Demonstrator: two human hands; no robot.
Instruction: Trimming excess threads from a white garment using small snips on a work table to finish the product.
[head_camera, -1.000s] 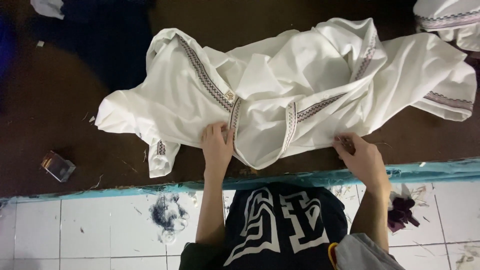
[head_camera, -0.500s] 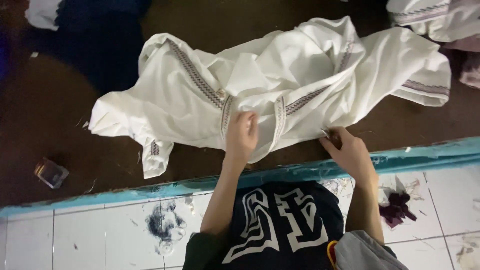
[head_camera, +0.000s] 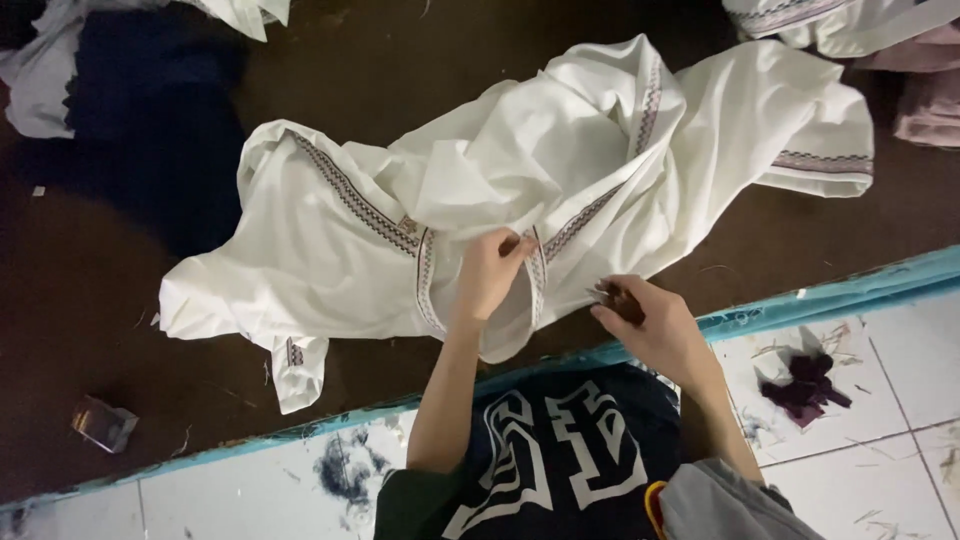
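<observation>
A white garment (head_camera: 330, 240) with patterned woven trim lies crumpled on a dark brown surface (head_camera: 110, 320). My left hand (head_camera: 488, 275) pinches the trimmed neck opening near the garment's front edge. My right hand (head_camera: 650, 325) is curled just to the right, at the garment's lower hem. Its fingers are closed on a small metal tool (head_camera: 604, 294) whose tip points at the cloth. I wear a dark top with large white letters.
A dark blue cloth (head_camera: 150, 130) lies at the back left, another white trimmed garment (head_camera: 820, 20) and a pinkish cloth (head_camera: 925, 100) at the back right. A small clear box (head_camera: 103, 422) sits front left. A turquoise edge (head_camera: 800, 300) borders white tiles with purple scraps (head_camera: 805, 385).
My left hand has moved up from the hem and pinched the trim at the neck opening. My right hand has shifted left toward it. The garment has bunched up more.
</observation>
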